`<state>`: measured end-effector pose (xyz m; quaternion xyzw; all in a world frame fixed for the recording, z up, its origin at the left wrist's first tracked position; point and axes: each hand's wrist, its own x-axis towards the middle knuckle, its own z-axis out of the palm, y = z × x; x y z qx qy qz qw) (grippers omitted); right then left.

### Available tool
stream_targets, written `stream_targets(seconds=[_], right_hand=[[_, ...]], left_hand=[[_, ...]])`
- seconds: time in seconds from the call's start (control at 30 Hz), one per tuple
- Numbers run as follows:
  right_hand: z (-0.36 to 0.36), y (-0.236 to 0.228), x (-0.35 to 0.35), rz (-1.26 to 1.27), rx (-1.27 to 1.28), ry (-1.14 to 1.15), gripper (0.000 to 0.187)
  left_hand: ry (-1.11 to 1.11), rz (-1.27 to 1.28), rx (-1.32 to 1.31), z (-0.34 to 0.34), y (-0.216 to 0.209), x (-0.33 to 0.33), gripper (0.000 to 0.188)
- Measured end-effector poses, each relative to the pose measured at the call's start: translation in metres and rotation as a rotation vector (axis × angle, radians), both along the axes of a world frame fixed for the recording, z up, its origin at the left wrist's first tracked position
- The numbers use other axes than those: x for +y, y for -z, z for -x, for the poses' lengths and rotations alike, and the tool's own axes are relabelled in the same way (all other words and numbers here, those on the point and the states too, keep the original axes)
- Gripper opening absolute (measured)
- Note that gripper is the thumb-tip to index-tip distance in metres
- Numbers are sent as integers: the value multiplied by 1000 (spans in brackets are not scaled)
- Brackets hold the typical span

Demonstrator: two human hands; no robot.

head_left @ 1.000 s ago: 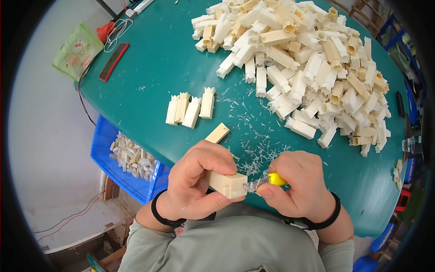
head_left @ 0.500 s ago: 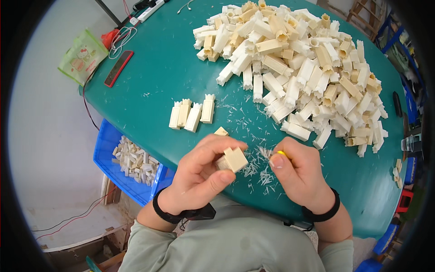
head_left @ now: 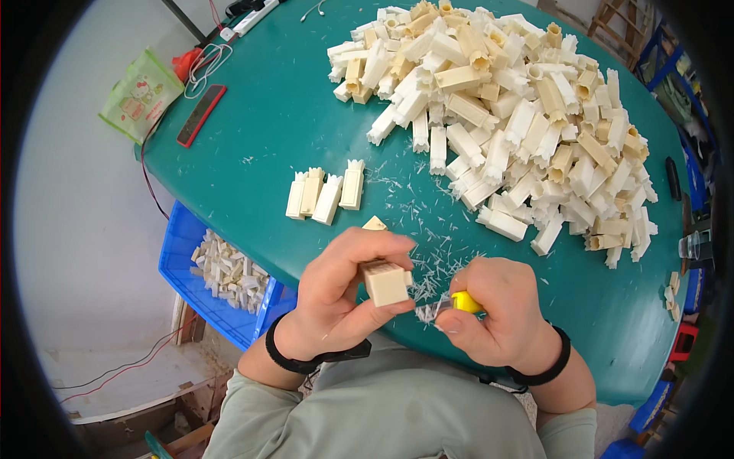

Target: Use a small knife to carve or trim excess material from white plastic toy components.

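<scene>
Green tabletop (head_left: 264, 145): hands (head_left: 493, 310), block (head_left: 387, 286) by edge (bare between phone (head_left: 201, 115), pile (head_left: 527, 122)).

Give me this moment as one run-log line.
left hand: holding block | right hand: holding yellow-handled knife near block | table: shavings, block pile
</scene>
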<state>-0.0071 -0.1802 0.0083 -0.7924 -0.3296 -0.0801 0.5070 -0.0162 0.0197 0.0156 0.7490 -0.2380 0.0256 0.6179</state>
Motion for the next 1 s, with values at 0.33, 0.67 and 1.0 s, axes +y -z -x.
stream_targets(seconds=[0.33, 0.67, 1.0], right_hand=[[-2, -2, 1, 80, -75, -2, 34], [-8, -2, -3, 169, -163, 21, 35], [-6, -7, -3, 22, 211, 229, 32]], left_hand=[[119, 202, -26, 1, 10, 1, 39], [226, 251, 159, 5, 9, 8, 36], [334, 285, 186, 6, 3, 10, 39]])
